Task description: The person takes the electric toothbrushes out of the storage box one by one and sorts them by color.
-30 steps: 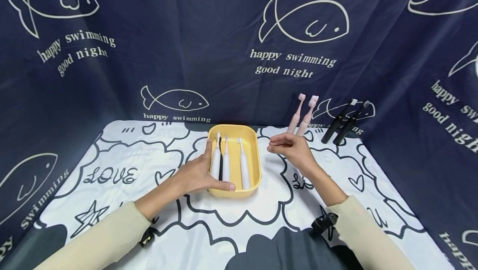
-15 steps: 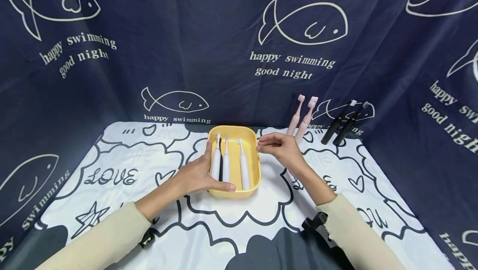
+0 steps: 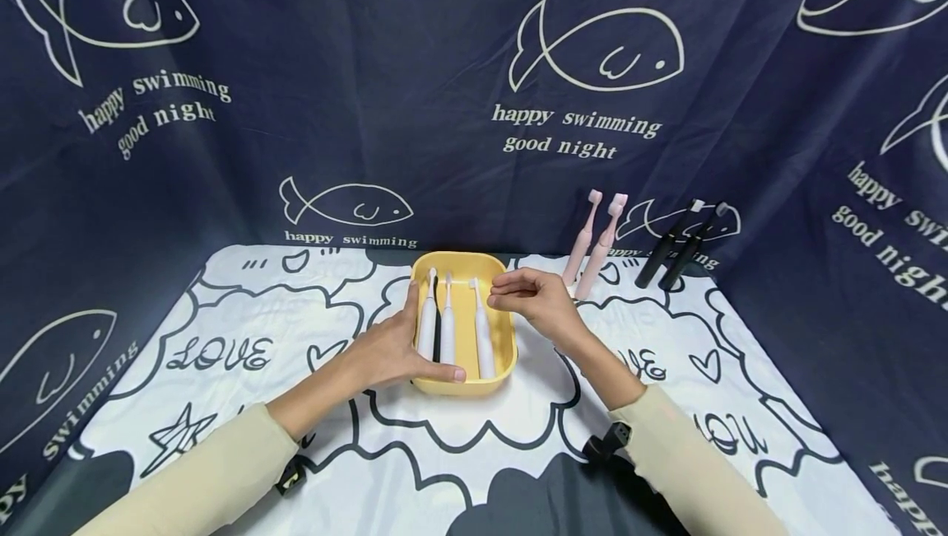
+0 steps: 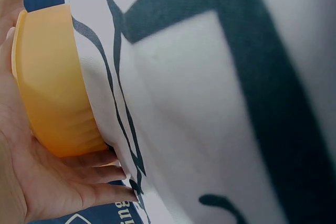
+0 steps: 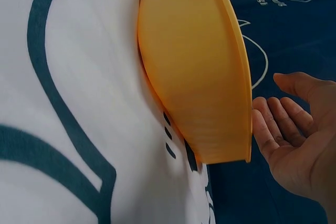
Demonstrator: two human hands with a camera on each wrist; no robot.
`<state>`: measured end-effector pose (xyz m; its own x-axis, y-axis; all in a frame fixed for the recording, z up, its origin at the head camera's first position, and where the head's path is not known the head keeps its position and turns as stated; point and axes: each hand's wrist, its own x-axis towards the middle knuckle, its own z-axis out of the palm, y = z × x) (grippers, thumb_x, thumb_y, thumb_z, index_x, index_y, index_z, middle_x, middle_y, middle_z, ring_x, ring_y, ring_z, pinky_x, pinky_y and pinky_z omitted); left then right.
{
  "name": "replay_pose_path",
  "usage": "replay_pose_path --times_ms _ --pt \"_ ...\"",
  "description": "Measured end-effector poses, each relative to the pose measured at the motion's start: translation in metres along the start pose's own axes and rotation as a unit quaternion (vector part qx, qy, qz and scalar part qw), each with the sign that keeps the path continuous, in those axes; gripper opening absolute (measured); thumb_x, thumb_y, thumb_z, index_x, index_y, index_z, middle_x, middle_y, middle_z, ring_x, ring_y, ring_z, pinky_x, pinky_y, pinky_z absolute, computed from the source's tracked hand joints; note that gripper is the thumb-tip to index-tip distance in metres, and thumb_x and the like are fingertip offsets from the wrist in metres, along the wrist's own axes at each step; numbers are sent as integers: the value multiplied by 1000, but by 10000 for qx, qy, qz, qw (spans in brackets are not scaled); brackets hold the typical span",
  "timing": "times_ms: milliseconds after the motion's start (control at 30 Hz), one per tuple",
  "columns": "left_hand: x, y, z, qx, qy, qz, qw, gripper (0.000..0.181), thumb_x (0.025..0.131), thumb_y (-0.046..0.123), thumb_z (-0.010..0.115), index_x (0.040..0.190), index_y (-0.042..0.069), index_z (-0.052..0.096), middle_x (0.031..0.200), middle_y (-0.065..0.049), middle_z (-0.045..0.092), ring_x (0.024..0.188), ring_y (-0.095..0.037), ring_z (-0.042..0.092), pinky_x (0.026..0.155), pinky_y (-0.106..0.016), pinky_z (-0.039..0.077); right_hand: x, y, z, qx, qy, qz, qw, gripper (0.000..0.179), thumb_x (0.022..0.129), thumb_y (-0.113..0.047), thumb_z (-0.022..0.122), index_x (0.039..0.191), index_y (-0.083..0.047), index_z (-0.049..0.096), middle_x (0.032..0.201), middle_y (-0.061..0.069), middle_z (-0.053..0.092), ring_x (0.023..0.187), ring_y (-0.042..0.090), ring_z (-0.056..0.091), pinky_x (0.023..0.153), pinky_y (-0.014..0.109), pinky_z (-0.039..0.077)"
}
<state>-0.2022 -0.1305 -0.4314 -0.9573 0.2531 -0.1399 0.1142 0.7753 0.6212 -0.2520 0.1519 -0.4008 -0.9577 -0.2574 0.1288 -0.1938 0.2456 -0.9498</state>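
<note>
A: What's the container made of?

B: The bin (image 3: 465,314) is yellow and smooth, plastic-looking, a rounded rectangle with sloping walls. It sits mid-bench (image 3: 252,355) on white cloth printed with thick dark outlines; creased navy cloth (image 3: 444,120) hangs behind.

A: And inside?

B: The lone white toothbrush (image 3: 484,342) lies toward the right wall: glossy, plump handle, thin neck, small head. On the left, two white toothbrushes (image 3: 448,334) flank a slim black brush (image 3: 437,334).

A: Which way do they point?

B: Heads toward the navy cloth, handles toward the person. The lone one leans slightly left at its head end. The bin's long axis runs near to far as well.

A: The hands?

B: The left hand (image 3: 388,347) is spread wide, fingers straight along the left wall, thumb across the near rim. The right hand (image 3: 536,301) is narrow, fingers loosely bent, thumb apart, grasping nothing; its fingertips reach over the right rim near that toothbrush's head. Whether they touch the rim, I can't tell.

A: Any room?

B: A strip of yellow floor separates the lone brush from the left group. Pink toothbrushes (image 3: 595,263) stand tilted beyond the right hand, black toothbrushes (image 3: 655,260) farther right, near the back edge.
</note>
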Motion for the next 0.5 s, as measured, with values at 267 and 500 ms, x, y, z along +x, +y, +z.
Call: replay_pose_path --times_ms 267,500 --pt "0 1 0 58 6 -7 10000 174 65 92 90 181 21 -17 181 -25 39 154 -39 57 121 -60 51 2 -2 17 63 -215 66 9997 34 94 -3 91 125 5 79 117 19 85 94 5 80 85 20 62" --pt "0 1 0 45 -21 9 10000 173 66 92 90 181 19 -16 180 -27 38 156 -43 56 121 -61 51 3 -4 28 157 -409 63 9990 34 95 -2 89 126 6 79 116 19 85 96 9 81 85 21 63"
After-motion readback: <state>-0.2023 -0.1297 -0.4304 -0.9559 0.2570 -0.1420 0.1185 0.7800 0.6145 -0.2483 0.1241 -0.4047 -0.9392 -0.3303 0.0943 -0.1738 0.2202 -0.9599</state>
